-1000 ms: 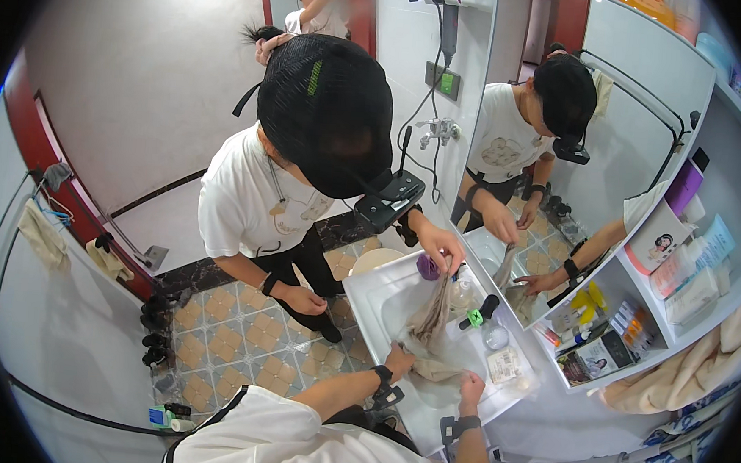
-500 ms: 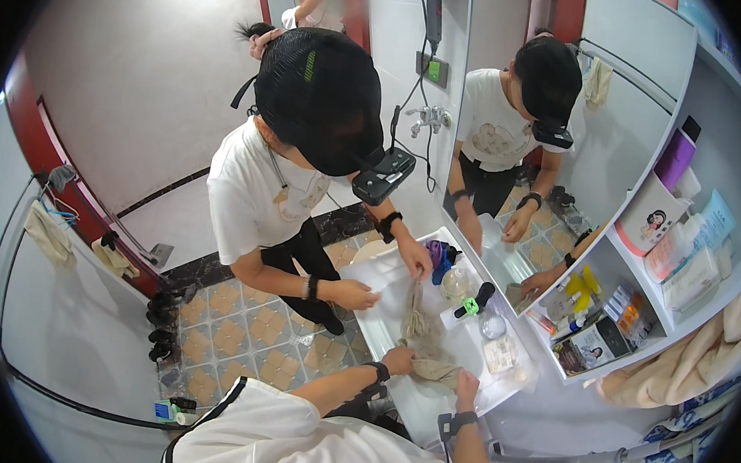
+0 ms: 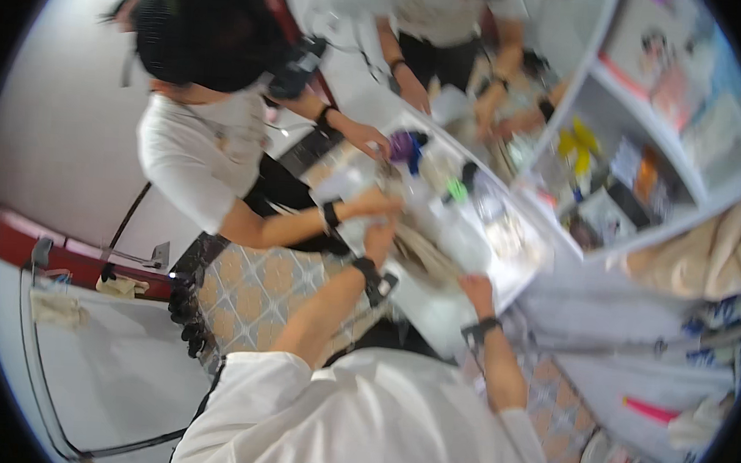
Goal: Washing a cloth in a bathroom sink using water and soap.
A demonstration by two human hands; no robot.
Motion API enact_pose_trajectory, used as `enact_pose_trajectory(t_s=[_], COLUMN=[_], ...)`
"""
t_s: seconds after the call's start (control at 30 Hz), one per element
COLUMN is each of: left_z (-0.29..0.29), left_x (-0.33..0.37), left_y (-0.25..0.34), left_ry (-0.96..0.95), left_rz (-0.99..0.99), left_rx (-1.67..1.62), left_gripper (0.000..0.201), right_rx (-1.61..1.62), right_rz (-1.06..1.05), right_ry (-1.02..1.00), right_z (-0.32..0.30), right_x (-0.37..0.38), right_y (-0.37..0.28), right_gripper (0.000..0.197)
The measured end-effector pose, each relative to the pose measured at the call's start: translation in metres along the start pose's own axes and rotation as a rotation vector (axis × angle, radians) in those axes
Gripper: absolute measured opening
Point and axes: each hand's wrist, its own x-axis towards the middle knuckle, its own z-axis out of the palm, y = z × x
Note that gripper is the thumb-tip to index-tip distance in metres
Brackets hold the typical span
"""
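A wet-looking grey-beige cloth [image 3: 427, 256] stretches over a white basin [image 3: 421, 307], blurred by motion. My left hand [image 3: 378, 240] is closed on its left edge, close to a co-worker's hand [image 3: 372, 203]. On the near right end, my right hand [image 3: 475, 290] grips the cloth with fingers closed. The co-worker's other hand [image 3: 368, 140] holds the far end of the cloth, beside a purple and blue bundle [image 3: 405, 147]. Dark bands circle both my wrists.
Along the basin's back ledge stand a dark and green item [image 3: 458, 188] and clear containers [image 3: 488, 207]. A mirror and an open shelf [image 3: 641, 240] with bottles and boxes rise at the right. Beige fabric [image 3: 692, 251] hangs below it. Tiled floor [image 3: 257, 284] lies left.
The view has swung, shifting the scene. My left hand has moved up close to the co-worker's hand, and the cloth is drawn out longer between my hands.
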Motion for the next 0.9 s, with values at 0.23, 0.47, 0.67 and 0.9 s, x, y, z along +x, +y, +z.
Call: enact_pose_trajectory(t_s=[0.23,0.47,0.67,0.9], left_z=[-0.009,-0.023,-0.028,-0.04], left_x=[-0.016,-0.026,-0.027,-0.027], left_y=[0.056,0.063,0.087,0.14], left_ry=[0.084,0.053,0.143,0.072], left_rz=[-0.3,-0.046,0.149,0.262], left_rx=[-0.475,-0.353,-0.258,-0.416], left_gripper=[0.02,0.013,0.024,0.019], right_rx=[-0.006,0.283,0.698,0.665], right_rz=[0.128,0.154,0.098,0.113], right_ry=[0.202,0.382,0.495,0.489], right_z=[0.004,-0.001,-0.028,-0.043], right_x=[0.001,0.004,0.03,0.046], right_y=[-0.009,-0.034,-0.059,-0.077], right_gripper=[0.028,0.018,0.014,0.014])
